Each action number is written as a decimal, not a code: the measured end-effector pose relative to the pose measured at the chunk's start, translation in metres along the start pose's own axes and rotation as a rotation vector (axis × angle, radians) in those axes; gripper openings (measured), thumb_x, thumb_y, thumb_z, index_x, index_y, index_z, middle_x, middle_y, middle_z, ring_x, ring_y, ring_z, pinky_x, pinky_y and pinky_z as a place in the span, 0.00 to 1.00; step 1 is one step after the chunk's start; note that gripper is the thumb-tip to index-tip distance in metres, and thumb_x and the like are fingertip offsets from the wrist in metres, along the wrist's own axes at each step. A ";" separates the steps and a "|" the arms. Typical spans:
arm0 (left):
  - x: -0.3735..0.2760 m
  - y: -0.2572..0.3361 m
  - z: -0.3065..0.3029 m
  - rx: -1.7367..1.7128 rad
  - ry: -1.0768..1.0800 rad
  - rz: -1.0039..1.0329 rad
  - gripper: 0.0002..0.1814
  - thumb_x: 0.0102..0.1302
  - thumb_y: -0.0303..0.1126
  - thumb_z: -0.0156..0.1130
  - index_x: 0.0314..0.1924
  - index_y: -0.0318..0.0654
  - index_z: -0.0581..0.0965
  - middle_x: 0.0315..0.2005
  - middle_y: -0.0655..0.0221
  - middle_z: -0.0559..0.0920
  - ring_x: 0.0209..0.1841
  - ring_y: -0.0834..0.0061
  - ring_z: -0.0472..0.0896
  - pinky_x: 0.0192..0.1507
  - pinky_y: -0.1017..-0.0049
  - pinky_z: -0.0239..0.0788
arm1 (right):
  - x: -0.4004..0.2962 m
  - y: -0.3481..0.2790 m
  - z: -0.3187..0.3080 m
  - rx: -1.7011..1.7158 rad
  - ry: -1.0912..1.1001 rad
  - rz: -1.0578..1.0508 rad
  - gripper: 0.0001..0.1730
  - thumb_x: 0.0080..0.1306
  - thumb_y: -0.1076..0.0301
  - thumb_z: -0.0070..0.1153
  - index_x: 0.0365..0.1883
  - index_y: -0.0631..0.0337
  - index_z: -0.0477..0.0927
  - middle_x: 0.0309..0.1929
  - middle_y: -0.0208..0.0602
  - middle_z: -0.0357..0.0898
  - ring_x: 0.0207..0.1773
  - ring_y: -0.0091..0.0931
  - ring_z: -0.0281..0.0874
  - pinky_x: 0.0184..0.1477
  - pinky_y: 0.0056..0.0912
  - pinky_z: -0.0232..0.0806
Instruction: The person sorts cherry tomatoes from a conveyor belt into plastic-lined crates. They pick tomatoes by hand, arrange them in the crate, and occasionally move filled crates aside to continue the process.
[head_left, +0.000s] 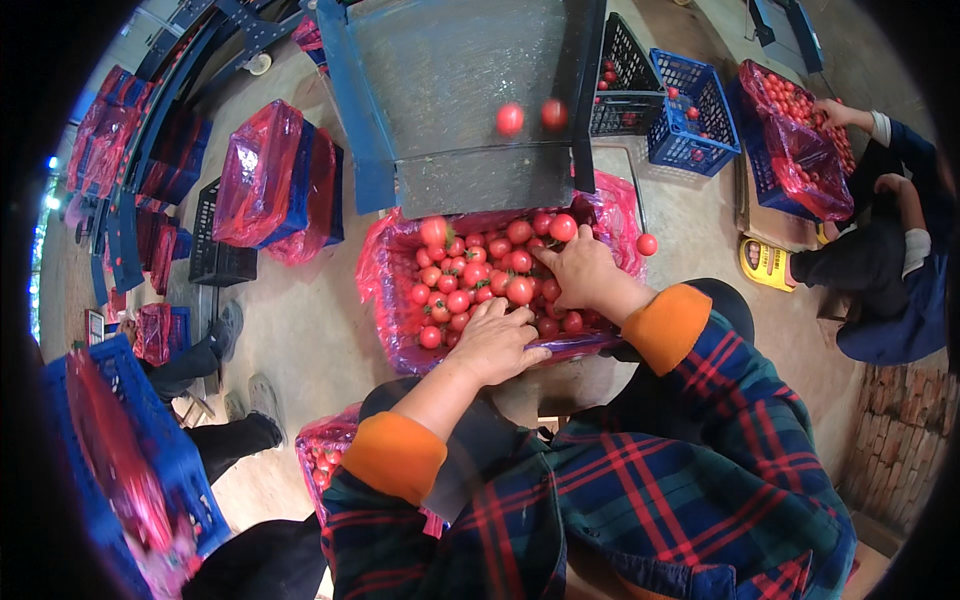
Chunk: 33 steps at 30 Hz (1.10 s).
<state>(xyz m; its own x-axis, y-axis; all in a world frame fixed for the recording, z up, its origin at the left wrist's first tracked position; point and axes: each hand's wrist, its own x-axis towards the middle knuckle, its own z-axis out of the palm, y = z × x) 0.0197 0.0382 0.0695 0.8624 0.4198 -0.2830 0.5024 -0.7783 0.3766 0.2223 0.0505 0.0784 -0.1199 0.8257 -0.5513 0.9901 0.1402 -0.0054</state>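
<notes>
Before me stands a crate lined with pink-red plastic film (616, 196), holding many red tomatoes (474, 274), some with green stems. My left hand (499, 341) rests palm down over the near edge of the tomatoes, fingers spread. On the right side of the crate, my right hand (585, 271) reaches in among the tomatoes with its fingers apart; some fingertips are hidden. Neither hand visibly grips a tomato. Above the crate's far edge slopes a metal chute (457, 82) with blue sides. Two slightly blurred tomatoes (510, 118) are over its lower part.
One tomato (646, 244) is just outside the crate's right side. Blue (694, 112) and black (626, 75) plastic crates stand at back right. A co-worker's hand (832, 114) touches tomatoes at far right. Film-wrapped crates (259, 176) stand left; a tilted blue crate (142, 450) is at lower left.
</notes>
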 end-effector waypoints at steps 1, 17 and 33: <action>-0.003 -0.003 -0.001 -0.018 -0.026 -0.013 0.20 0.67 0.53 0.60 0.43 0.44 0.85 0.51 0.71 0.79 0.59 0.58 0.69 0.65 0.57 0.58 | 0.002 -0.001 0.002 0.033 0.034 0.006 0.50 0.47 0.38 0.72 0.68 0.44 0.73 0.60 0.45 0.76 0.63 0.43 0.66 0.60 0.40 0.68; -0.049 -0.080 -0.035 0.099 -0.021 -0.347 0.18 0.64 0.48 0.63 0.46 0.46 0.85 0.61 0.72 0.74 0.62 0.59 0.70 0.62 0.56 0.65 | 0.029 -0.055 0.018 0.172 0.306 -0.049 0.45 0.55 0.53 0.71 0.70 0.52 0.67 0.58 0.55 0.71 0.60 0.47 0.72 0.51 0.46 0.76; -0.023 -0.057 -0.038 -0.064 0.410 -0.167 0.23 0.60 0.31 0.65 0.57 0.42 0.77 0.59 0.59 0.77 0.64 0.50 0.71 0.67 0.54 0.61 | 0.032 -0.080 0.011 0.471 0.224 -0.246 0.33 0.65 0.62 0.56 0.70 0.55 0.67 0.61 0.56 0.71 0.63 0.48 0.73 0.58 0.50 0.71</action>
<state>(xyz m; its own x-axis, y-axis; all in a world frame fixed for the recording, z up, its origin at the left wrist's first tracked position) -0.0259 0.0903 0.0880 0.7163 0.6974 0.0238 0.6282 -0.6593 0.4130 0.1401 0.0599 0.0518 -0.3126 0.9022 -0.2971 0.8506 0.1266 -0.5104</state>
